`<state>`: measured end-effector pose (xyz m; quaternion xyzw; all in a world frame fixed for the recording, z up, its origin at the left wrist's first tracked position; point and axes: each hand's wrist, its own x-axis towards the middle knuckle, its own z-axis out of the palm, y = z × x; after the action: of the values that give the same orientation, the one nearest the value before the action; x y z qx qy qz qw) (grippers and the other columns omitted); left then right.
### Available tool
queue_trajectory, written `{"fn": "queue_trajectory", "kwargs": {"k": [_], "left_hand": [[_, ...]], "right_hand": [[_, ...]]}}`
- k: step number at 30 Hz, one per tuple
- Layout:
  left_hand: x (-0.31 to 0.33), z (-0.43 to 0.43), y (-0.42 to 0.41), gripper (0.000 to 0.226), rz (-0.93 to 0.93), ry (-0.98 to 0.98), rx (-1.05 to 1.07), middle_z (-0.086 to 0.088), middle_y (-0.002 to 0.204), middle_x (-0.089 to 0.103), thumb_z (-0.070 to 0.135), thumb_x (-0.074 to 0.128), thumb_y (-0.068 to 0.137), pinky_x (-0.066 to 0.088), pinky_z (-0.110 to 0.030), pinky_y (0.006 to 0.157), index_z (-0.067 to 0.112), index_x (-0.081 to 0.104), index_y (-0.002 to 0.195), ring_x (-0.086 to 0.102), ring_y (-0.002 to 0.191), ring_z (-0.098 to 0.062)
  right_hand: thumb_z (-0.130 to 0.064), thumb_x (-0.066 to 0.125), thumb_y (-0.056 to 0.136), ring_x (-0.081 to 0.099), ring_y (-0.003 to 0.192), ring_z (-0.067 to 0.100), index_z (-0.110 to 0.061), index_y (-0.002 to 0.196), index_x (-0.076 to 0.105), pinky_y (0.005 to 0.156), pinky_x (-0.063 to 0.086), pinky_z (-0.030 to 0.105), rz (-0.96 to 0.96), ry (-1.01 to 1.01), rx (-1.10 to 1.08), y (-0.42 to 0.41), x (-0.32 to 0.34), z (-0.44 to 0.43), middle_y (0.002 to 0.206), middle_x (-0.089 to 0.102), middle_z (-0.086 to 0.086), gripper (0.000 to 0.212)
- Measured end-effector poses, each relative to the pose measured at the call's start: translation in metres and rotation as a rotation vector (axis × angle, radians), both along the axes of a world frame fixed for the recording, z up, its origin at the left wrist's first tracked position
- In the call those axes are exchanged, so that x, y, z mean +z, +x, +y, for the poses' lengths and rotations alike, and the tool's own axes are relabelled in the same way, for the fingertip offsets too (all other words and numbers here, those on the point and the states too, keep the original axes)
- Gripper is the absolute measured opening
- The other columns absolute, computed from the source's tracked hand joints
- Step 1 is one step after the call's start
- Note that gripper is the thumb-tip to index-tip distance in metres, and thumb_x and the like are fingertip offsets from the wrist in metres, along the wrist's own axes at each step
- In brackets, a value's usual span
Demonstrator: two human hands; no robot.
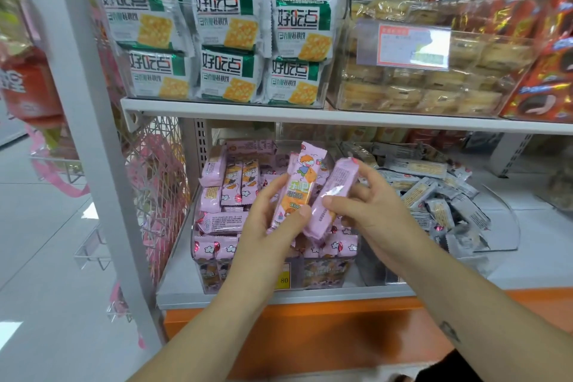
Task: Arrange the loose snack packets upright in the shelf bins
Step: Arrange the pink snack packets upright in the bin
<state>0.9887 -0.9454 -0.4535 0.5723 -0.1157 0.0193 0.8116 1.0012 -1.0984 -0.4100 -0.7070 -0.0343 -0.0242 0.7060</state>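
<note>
Two hands meet above the lower shelf in the head view, each holding one pink snack packet. The left hand grips the printed packet, thumb across its lower front and fingers behind; this packet stands nearly upright, its top leaning toward one o'clock and its cartoon face turned to the camera. The right hand pinches the plain-backed packet, thumb on the near face and fingers curled behind, and it lies just beside the first at its three o'clock, tilted the same way. Both packets hang over the clear bin, where the pink packets are partly stood in rows at eleven o'clock of the hands and partly lying flat at nine o'clock. A yellow price label shows on the bin front at six o'clock of the hands. At three o'clock a curved clear bin holds a loose heap of grey packets. On the upper shelf, green-and-white cracker packs stand at twelve o'clock, wrapped pastries at one o'clock and red packs at two o'clock. An orange base runs below.
</note>
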Motion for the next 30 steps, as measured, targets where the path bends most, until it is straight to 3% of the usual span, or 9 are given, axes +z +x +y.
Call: {"fn": "queue_trajectory", "kwargs": {"k": [2, 5, 10, 13, 17, 19, 23, 27, 30], "left_hand": [[0.002, 0.004, 0.0, 0.048, -0.045, 0.102, 0.076, 0.02, 0.12, 0.06, 0.044, 0.074, 0.071, 0.05, -0.03, 0.083, 0.06, 0.054, 0.111, 0.062, 0.103, -0.007], [0.006, 0.01, -0.002, 0.046, -0.116, 0.188, 0.132, 0.035, 0.111, 0.055, 0.034, 0.07, 0.082, 0.05, -0.013, 0.078, 0.06, 0.048, 0.113, 0.058, 0.1, 0.011], [0.009, 0.009, -0.006, 0.052, -0.167, 0.325, 0.117, 0.036, 0.129, 0.045, 0.048, 0.063, 0.072, 0.041, -0.009, 0.087, 0.056, 0.044, 0.12, 0.042, 0.118, 0.019], [0.009, 0.006, -0.009, 0.053, -0.202, 0.358, 0.073, 0.044, 0.117, 0.049, 0.049, 0.064, 0.073, 0.039, -0.001, 0.083, 0.051, 0.045, 0.122, 0.044, 0.11, 0.024], [0.0, 0.003, -0.007, 0.055, -0.227, 0.461, 0.035, 0.03, 0.131, 0.048, 0.067, 0.06, 0.072, 0.043, -0.031, 0.103, 0.057, 0.044, 0.124, 0.045, 0.123, 0.007], [-0.001, 0.003, -0.006, 0.058, -0.226, 0.474, 0.03, 0.029, 0.134, 0.046, 0.068, 0.055, 0.071, 0.042, -0.033, 0.105, 0.055, 0.043, 0.126, 0.043, 0.125, 0.008], [0.002, 0.003, -0.011, 0.052, -0.248, 0.49, -0.046, 0.033, 0.134, 0.041, 0.064, 0.052, 0.08, 0.032, -0.005, 0.098, 0.051, 0.039, 0.129, 0.036, 0.125, 0.015], [0.002, 0.004, -0.016, 0.064, -0.227, 0.461, -0.177, 0.027, 0.131, 0.048, 0.077, 0.053, 0.072, 0.041, -0.011, 0.094, 0.052, 0.04, 0.13, 0.047, 0.12, 0.008], [0.004, 0.004, -0.017, 0.063, -0.172, 0.446, -0.243, 0.027, 0.119, 0.056, 0.067, 0.065, 0.068, 0.046, -0.016, 0.089, 0.051, 0.041, 0.124, 0.056, 0.112, 0.003]], "right_hand": [[0.003, 0.069, 0.079, 0.067, 0.085, 0.014, -0.02, 0.127, 0.048, 0.062, 0.051, 0.022, -0.053, -0.007, -0.041, 0.0, 0.005, -0.004, 0.102, 0.069, 0.003, 0.057], [0.002, 0.071, 0.076, 0.065, 0.066, 0.007, -0.022, 0.108, 0.053, 0.051, 0.047, 0.016, -0.118, -0.015, -0.067, -0.001, 0.016, -0.012, 0.084, 0.068, -0.004, 0.044], [-0.028, 0.069, 0.066, 0.05, 0.053, 0.009, -0.014, 0.102, 0.057, 0.049, 0.04, 0.02, -0.051, -0.088, 0.141, -0.004, 0.032, -0.018, 0.072, 0.066, -0.003, 0.04], [-0.034, 0.068, 0.064, 0.045, 0.049, 0.008, -0.014, 0.104, 0.057, 0.046, 0.039, 0.019, 0.013, -0.151, 0.209, -0.005, 0.035, -0.019, 0.071, 0.061, -0.002, 0.046], [-0.034, 0.071, 0.062, 0.045, 0.047, 0.009, -0.013, 0.111, 0.05, 0.043, 0.039, 0.019, 0.073, -0.122, 0.229, -0.002, 0.032, -0.018, 0.073, 0.057, 0.004, 0.057], [-0.035, 0.073, 0.061, 0.045, 0.049, 0.01, -0.013, 0.112, 0.049, 0.044, 0.039, 0.02, 0.097, -0.082, 0.239, -0.002, 0.03, -0.018, 0.077, 0.058, 0.005, 0.061], [-0.049, 0.086, 0.049, 0.049, 0.055, 0.013, -0.015, 0.098, 0.061, 0.048, 0.042, 0.019, 0.144, -0.029, 0.357, -0.003, 0.027, -0.022, 0.078, 0.062, 0.005, 0.064], [-0.05, 0.091, 0.044, 0.055, 0.094, 0.034, -0.019, 0.096, 0.072, 0.088, 0.036, 0.048, 0.137, -0.019, 0.421, -0.002, 0.024, -0.026, 0.103, 0.066, 0.017, 0.063], [-0.044, 0.09, 0.048, 0.055, 0.095, 0.032, -0.027, 0.097, 0.068, 0.085, 0.035, 0.048, 0.102, -0.075, 0.384, -0.009, 0.027, -0.021, 0.103, 0.063, 0.018, 0.056]]}}
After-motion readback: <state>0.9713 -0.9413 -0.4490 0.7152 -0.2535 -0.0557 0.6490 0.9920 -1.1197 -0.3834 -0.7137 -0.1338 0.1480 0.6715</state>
